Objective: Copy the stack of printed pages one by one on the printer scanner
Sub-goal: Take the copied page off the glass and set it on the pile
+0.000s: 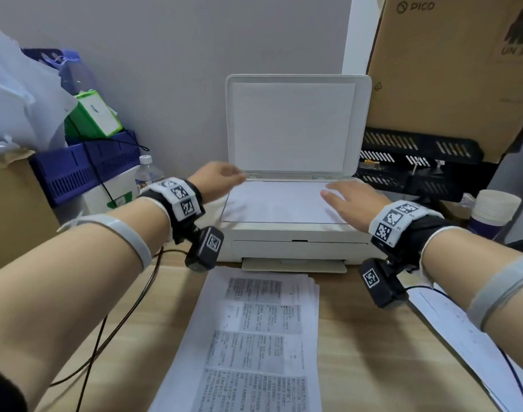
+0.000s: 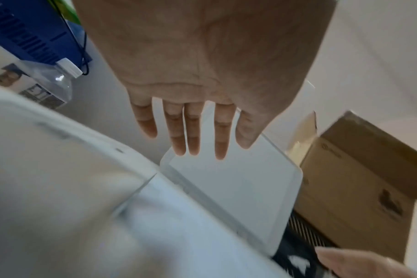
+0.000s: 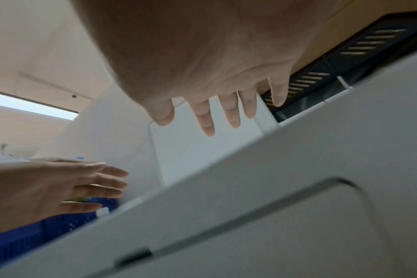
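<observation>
Setting: wooden desk (image 1: 373,352) against a plain grey wall, crowded at both sides.
Printer: white printer (image 1: 296,242) stands at the back of the desk, centred before the person.
Scanner lid: lid (image 1: 296,126) is raised upright, its pale inner face turned toward the person.
Sheet on the glass: one white sheet (image 1: 272,203) lies flat on the scanner bed, blank side up, so the print presumably faces down.
Stack of printed pages: stack (image 1: 254,337) lies on the desk just in front of the printer, text side up, edges slightly fanned.
Left hand: left hand (image 1: 218,176) hovers above the rear left corner of the bed, fingers straight and a little spread, holding nothing; its image is blurred.
Right hand: right hand (image 1: 352,200) lies over the right part of the sheet, palm down, fingers straight and spread, gripping nothing; whether it presses the paper or floats just above it cannot be told.
Other papers: more white sheets (image 1: 450,322) lie at the right edge of the desk, under the right forearm.
Clutter: blue crate (image 1: 84,165), green box (image 1: 93,114) and clear bottle (image 1: 148,171) on the left; black trays (image 1: 417,162) and a cardboard box (image 1: 450,69) on the right.
Step in hand: seemingly settling a page on the glass, square to the corner.
Next move: probably lowering the lid gently so the sheet does not slide, then starting the copy.
</observation>
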Action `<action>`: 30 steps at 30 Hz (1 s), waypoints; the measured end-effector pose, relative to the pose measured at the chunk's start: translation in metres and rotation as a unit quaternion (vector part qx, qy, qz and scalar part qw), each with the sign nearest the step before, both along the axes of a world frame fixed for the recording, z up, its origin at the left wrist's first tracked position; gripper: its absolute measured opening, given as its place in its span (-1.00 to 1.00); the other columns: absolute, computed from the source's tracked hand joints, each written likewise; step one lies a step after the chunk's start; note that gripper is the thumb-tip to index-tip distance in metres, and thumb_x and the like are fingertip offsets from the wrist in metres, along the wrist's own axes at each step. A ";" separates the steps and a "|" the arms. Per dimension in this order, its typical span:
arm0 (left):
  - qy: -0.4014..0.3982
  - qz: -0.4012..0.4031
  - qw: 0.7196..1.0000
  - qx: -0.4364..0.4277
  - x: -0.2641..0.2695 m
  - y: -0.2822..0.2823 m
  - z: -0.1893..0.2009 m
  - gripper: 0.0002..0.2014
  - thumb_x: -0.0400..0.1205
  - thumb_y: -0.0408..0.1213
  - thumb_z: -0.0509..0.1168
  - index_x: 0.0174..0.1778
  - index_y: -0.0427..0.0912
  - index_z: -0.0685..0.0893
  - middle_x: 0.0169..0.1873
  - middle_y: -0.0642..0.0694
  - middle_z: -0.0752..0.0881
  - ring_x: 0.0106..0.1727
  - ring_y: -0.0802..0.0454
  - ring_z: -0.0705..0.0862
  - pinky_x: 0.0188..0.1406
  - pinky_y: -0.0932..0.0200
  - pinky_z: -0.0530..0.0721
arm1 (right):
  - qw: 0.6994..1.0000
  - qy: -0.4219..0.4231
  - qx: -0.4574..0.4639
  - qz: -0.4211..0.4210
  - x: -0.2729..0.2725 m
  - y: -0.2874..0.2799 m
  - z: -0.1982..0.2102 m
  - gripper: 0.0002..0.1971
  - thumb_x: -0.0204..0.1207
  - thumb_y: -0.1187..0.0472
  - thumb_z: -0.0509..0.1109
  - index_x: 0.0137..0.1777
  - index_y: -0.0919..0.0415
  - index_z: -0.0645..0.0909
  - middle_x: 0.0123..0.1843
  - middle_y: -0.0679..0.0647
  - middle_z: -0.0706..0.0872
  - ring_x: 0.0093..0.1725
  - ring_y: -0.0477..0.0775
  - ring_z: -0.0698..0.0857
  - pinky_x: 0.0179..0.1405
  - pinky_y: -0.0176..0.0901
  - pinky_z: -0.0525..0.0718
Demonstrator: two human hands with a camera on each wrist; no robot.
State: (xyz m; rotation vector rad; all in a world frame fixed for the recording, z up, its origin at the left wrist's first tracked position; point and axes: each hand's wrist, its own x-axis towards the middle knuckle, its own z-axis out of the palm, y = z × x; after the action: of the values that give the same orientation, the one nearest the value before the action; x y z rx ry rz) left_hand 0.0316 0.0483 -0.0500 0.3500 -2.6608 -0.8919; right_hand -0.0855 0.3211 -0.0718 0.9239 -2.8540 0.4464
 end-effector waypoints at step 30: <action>-0.019 0.038 0.986 0.161 -0.044 -0.067 0.015 -0.81 0.44 -0.37 0.47 -0.11 0.00 0.78 -0.05 -0.24 0.76 0.01 -0.13 0.69 0.01 -0.02 0.66 | 0.973 0.206 0.071 0.081 0.008 -0.080 0.073 -0.70 0.65 -0.10 0.22 0.33 -0.11 0.55 0.21 0.04 0.68 0.23 0.26 0.65 0.23 0.08 0.56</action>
State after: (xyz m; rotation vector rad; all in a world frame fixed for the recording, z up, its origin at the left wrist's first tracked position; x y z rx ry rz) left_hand -0.0125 -0.0187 -0.0354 0.5443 -2.5146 -1.3029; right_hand -0.0777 0.2408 0.0016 1.1285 -2.4659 0.0495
